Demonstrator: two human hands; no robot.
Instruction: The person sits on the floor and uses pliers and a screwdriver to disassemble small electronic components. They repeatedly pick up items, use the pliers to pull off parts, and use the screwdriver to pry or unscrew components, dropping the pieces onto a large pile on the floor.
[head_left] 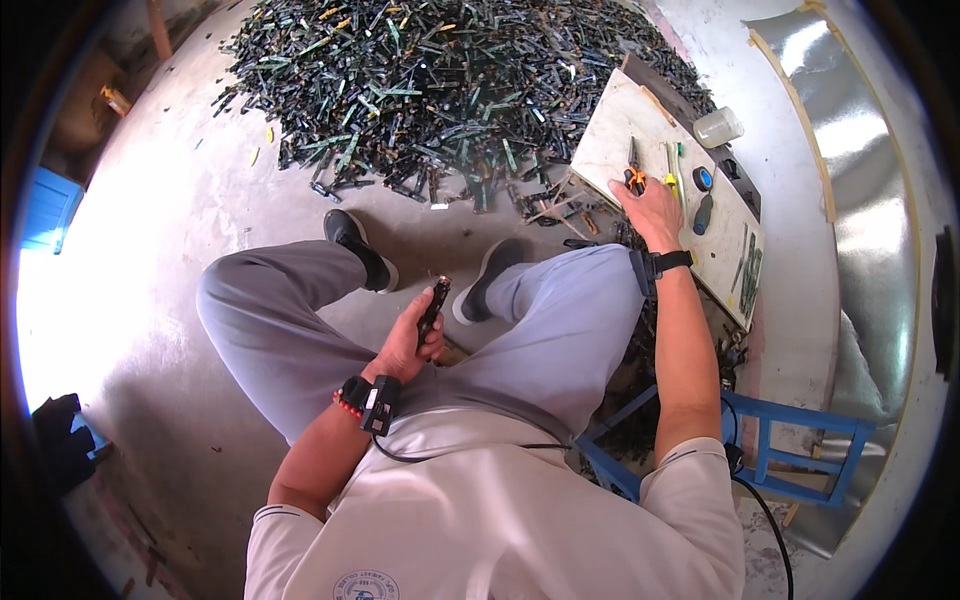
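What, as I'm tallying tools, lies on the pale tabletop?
Orange-handled pliers, a yellow tool, a tape roll, dark strips and more; what the right hand covers is hidden.

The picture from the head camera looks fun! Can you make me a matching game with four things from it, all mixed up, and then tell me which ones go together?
Things:
1. Left hand
2. Right hand
3. Round roll
4. Jar

Clues:
A. Black around a blue middle
B. At the orange-handled tool on the pale board
C. Pale and see-through
D. Holding a slim dark piece

Right pairs: 1-D, 2-B, 3-A, 4-C
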